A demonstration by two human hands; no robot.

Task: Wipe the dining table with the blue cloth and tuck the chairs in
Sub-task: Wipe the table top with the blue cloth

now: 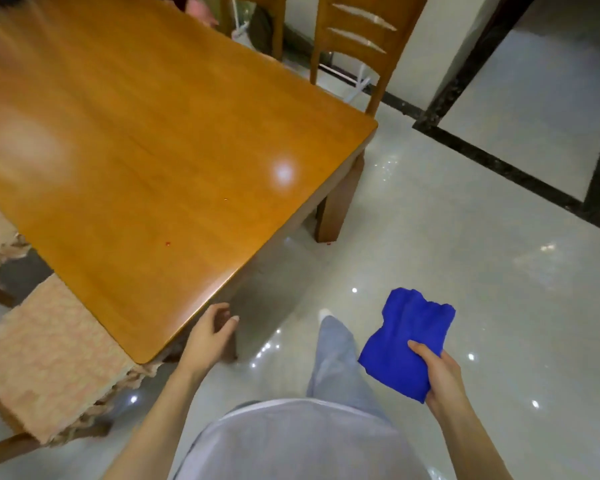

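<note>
While my right hand (440,375) is pinching the folded blue cloth (409,344) at lower right, ready for wiping, my left hand (212,327), loosely curled and empty, is steadying near the dining table (146,133) corner; chairs (361,39) are waiting at upper right.

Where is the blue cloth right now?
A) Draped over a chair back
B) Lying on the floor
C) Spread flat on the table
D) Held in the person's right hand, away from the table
D: the right hand grips the blue cloth above the floor, clear of the table.
</note>
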